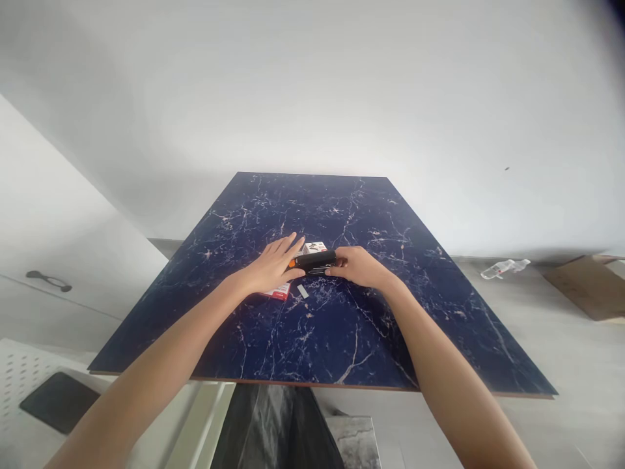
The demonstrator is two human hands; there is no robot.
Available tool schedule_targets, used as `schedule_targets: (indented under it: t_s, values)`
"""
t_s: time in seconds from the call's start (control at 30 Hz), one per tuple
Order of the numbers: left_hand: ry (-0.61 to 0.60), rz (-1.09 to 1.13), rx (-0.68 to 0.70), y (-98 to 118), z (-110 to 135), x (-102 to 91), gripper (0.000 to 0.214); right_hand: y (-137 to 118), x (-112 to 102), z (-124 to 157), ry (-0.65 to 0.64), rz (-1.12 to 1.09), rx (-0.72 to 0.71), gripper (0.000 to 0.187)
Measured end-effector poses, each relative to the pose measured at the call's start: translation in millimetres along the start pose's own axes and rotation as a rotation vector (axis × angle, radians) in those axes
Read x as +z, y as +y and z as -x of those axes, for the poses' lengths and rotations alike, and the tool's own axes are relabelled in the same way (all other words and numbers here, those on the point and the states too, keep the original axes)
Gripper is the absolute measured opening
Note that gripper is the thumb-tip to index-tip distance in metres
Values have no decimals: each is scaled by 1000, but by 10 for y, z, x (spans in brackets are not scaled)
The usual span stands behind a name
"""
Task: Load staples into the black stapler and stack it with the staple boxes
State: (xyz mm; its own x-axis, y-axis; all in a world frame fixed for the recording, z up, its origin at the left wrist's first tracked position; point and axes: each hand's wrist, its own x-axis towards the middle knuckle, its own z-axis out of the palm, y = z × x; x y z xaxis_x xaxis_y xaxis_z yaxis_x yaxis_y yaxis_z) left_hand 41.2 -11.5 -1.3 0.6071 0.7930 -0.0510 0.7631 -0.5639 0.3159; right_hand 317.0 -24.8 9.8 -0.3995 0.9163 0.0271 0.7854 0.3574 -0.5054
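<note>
Black orange-tipped tool, ends partly hidden; left hand fingers spread; right hand fingers curled, grip unclear.

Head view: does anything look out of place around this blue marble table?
Yes: a clear plastic bottle lies on its side on the grey floor, off to the right of the blue marble-patterned tabletop. It looks dropped rather than put there.

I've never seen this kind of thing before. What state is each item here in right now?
Left hand: palm down, fingers against the tool's orange end.
Right hand: gripping the tool's other end.
Black orange-tipped tool: held between the hands.
Red-and-white box: partly under the left hand.
Plastic bottle: on its side on the floor.
</note>
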Motion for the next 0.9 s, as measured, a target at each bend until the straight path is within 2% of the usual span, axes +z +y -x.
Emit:
schedule_targets:
  t_s: [0.2,0.37,0.47,0.53,0.6,0.67,0.73,0.83,0.9]
  values:
    - [5,-86,-21,74,36,-30,76,116,-131,40,-60,-30,19,21]
    - [78,-24,2,17,35,6,71,304,-422,201,-101,9,128,24]
    - [98,92,71,-83,57,-63,63,241,-564,301,-20,1,131,29]
    - [140,163,71,-165,83,-142,57,103,-574,331,64,-27,96,35]
    - [227,174,29,-245,109,-203,54,-71,-501,325,73,-74,49,41]
    - [295,154,-8,-304,120,-213,52,-237,-359,291,5,-123,-2,43]
    - [294,141,-1,-323,106,-177,51,-366,-180,246,-61,-132,-54,39]
    - [264,126,51,-270,49,-150,47,-487,81,192,-64,14,-84,30]
    - [300,93,84,-204,54,-224,44,-541,215,175,-48,122,-67,28]
